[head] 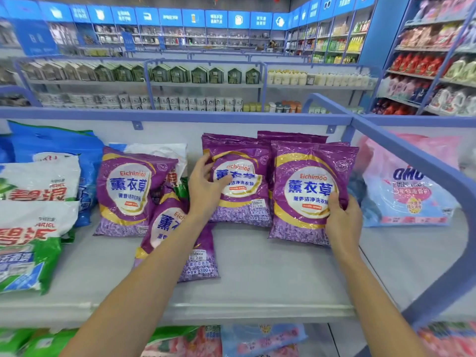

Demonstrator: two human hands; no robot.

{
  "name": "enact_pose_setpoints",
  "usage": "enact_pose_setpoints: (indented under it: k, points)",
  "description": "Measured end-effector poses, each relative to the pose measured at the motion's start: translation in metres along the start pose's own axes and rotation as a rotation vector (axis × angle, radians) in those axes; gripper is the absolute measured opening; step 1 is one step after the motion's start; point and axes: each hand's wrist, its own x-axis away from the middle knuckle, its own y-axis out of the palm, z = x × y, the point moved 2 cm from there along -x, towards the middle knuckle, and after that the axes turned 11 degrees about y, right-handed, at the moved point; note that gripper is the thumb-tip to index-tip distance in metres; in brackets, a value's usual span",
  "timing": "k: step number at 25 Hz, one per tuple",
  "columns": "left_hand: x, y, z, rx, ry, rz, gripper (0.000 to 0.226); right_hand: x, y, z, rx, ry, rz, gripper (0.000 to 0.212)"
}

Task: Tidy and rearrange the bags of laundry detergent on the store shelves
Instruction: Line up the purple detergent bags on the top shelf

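Several purple Eichimoo detergent bags stand or lie on the grey shelf (257, 274). My left hand (206, 186) grips the left edge of the middle upright purple bag (242, 191). My right hand (343, 222) grips the lower right corner of the right purple bag (304, 186), thumb on its front. Another purple bag (291, 137) stands behind these two. A purple bag (123, 194) leans further left, and one more (180, 243) lies flat in front, partly under my left forearm.
White and green Ariel bags (33, 222) pile up at the left, with blue bags (56, 143) behind. A blue rail (412, 161) divides off the right section holding a pink OMO bag (407, 191). More bags fill the shelf below (257, 338).
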Motion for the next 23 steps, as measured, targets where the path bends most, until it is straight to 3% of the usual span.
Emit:
enact_pose_setpoints:
  k: [3, 7, 11, 12, 14, 17, 18, 19, 21, 23]
  points:
    - [0.014, 0.008, 0.0, -0.362, 0.106, -0.026, 0.072, -0.001, 0.0, -0.001, 0.044, -0.006, -0.025, 0.039]
    - [0.022, -0.012, 0.008, -0.55, 0.115, -0.168, 0.051, 0.001, -0.003, -0.002, 0.115, -0.05, -0.021, 0.034]
    - [0.061, -0.074, 0.027, -0.808, 0.239, 0.059, 0.046, 0.004, -0.001, 0.003, 0.099, -0.081, 0.004, 0.035]
    - [0.072, -0.087, 0.028, -0.863, 0.208, 0.115, 0.05, 0.003, 0.0, 0.004, 0.095, -0.076, 0.007, 0.035]
    - [0.08, -0.109, 0.019, -0.864, -0.015, 0.096, 0.075, 0.001, 0.002, 0.008, 0.094, -0.065, 0.023, 0.036]
    - [0.076, -0.141, -0.003, -0.724, -0.368, 0.013, 0.124, 0.002, 0.003, 0.009, 0.104, -0.057, 0.027, 0.038]
    - [0.076, -0.15, -0.013, -0.647, -0.427, 0.006, 0.13, 0.003, 0.004, 0.008, 0.107, -0.062, 0.023, 0.039]
    - [0.078, -0.152, -0.011, -0.541, -0.452, -0.011, 0.12, 0.003, 0.004, 0.008, 0.108, -0.067, 0.024, 0.039]
    - [0.085, -0.145, 0.015, -0.397, -0.464, -0.033, 0.067, 0.004, 0.004, 0.008, 0.114, -0.082, 0.02, 0.039]
    - [0.089, -0.142, 0.044, -0.405, -0.444, -0.057, 0.02, 0.006, 0.004, 0.007, 0.115, -0.081, 0.014, 0.039]
